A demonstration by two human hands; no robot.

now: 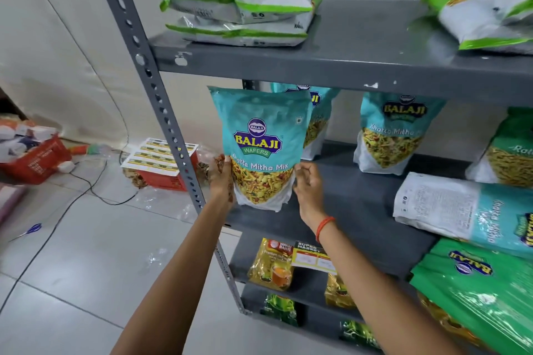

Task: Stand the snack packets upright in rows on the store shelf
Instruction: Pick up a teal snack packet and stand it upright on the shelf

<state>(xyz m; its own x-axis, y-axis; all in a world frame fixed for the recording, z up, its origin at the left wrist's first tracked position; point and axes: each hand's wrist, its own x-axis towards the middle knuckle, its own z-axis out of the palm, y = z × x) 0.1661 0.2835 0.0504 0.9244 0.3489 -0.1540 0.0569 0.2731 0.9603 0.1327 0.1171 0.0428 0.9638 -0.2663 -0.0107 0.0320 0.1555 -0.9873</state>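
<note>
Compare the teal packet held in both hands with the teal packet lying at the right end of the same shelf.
The held packet stands upright, front label facing out; the lying packet rests on its side, printed back showing. The left hand and right hand flank the held packet; nothing touches the lying one. Both read Khatta Mitha.

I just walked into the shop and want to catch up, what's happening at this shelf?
A person is stocking the grey shelf. Both hands hold one teal packet upright at the middle shelf's left end: the left hand grips its lower left edge, the right hand its lower right. Two more teal packets already stand behind it. Another teal packet lies flat to the right, above a flat green packet.
</note>
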